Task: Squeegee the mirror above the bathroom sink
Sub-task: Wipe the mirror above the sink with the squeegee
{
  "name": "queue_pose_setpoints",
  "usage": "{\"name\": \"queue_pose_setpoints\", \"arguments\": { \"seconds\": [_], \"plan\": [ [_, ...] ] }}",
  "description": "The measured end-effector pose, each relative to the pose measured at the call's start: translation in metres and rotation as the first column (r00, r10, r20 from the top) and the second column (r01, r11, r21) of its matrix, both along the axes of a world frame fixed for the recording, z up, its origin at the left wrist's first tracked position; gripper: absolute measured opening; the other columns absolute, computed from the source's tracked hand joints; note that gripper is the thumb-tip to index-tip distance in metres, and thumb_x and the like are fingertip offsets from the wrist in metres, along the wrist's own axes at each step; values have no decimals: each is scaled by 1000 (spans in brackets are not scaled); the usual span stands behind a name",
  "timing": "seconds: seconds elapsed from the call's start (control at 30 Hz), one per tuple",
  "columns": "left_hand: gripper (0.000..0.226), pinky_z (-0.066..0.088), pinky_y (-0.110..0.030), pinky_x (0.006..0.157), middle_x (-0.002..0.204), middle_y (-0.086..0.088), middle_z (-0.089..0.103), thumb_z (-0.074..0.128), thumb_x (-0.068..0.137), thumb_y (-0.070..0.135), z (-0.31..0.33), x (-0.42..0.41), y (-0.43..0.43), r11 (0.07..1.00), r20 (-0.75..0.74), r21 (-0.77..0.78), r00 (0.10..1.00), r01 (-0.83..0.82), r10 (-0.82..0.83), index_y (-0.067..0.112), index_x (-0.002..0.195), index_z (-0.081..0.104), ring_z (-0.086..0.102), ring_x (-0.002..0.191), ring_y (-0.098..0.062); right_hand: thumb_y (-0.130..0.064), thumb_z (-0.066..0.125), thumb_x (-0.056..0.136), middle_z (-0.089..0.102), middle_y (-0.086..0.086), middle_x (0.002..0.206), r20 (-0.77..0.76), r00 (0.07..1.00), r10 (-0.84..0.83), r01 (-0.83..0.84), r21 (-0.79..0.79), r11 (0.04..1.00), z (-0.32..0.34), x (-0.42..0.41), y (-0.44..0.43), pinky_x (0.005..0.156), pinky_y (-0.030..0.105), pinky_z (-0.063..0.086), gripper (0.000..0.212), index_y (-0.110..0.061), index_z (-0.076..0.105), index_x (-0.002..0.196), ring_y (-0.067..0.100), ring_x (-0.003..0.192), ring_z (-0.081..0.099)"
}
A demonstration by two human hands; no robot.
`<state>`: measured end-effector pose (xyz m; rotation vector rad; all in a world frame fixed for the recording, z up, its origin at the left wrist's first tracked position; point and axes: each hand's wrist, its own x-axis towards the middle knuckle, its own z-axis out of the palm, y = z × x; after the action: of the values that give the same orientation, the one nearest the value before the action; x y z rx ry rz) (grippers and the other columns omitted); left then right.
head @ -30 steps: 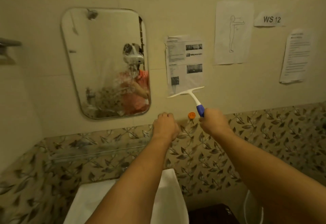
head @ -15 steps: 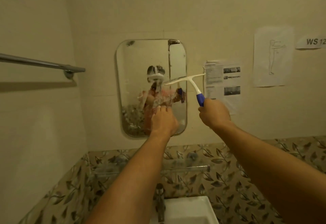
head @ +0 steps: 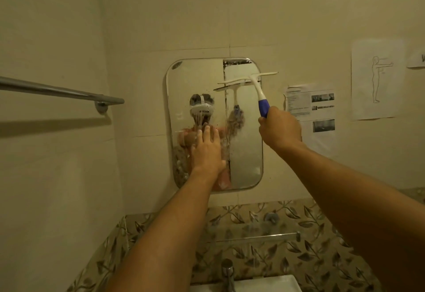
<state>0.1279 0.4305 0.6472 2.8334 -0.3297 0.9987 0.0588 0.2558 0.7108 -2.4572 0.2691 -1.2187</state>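
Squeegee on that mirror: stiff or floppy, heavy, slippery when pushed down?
Probably light: the right hand holds the squeegee by its handle end alone. Its thin head looks straight, so likely stiff. The mirror looks streaked wet, so the blade may glide or skid.

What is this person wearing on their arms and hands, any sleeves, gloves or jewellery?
The left arm and right arm are bare, no sleeves in view. The left hand and right hand carry no gloves, watch or bracelet. The mirror reflects, blurred, an orange-pink top.
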Motion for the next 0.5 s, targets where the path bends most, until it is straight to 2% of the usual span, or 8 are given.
{"name": "queue_pose_setpoints", "arguments": {
  "seconds": [0.17, 0.5],
  "plan": [
    [120, 29, -57, 118, 168, -7, -7, 84, 78, 38, 9, 25, 8, 998, -13, -35, 999, -43, 43, 19, 162, 1, -4, 154, -33, -34, 57, 101, 59, 7, 92, 40, 999, 20, -21, 19, 1000, 19, 25, 4, 61, 32, 42, 34, -9, 53, 125, 15, 68, 53],
    [117, 37, -59, 112, 162, -11, 6, 86, 74, 42, 20, 71, 3, 993, 50, -91, 995, -80, 85, 25, 160, 9, 7, 150, -37, -29, 59, 101, 60, 7, 93, 97, 994, 51, -49, -21, 999, 47, 66, 4, 62, 32, 44, 32, -9, 53, 126, 19, 75, 59]
  ]
}}
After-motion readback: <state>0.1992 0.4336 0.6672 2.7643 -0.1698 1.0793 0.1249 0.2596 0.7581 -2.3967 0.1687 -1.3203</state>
